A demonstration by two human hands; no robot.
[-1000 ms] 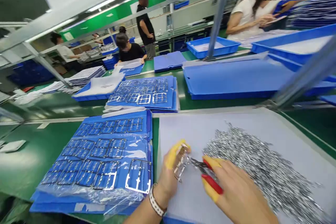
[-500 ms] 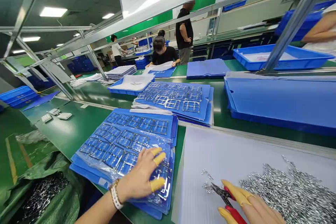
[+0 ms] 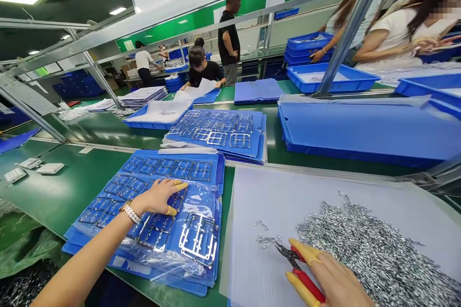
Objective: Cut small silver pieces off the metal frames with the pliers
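My left hand (image 3: 160, 196), with yellow finger cots, lies on a row of metal frames (image 3: 158, 189) set out on a stack of blue sheets (image 3: 108, 254) under clear plastic film; its fingers are stretched out flat. My right hand (image 3: 333, 280) grips red-handled cutters (image 3: 297, 264) over a white sheet (image 3: 288, 192), beside a large heap of small silvery metal offcuts (image 3: 378, 249). One shiny frame (image 3: 200, 240) lies at the near right of the blue stack.
A second blue stack with frames (image 3: 219, 129) lies further back. Blue trays (image 3: 360, 129) stand to the right. A green bag with scrap (image 3: 25, 268) hangs at the lower left. Other people work at benches behind and to the right. A slanted metal post (image 3: 342, 43) rises ahead.
My left hand let go of the small frame it held at the cutters, moved left onto the blue stack, then reached further back along the frames. The right hand kept the cutters.
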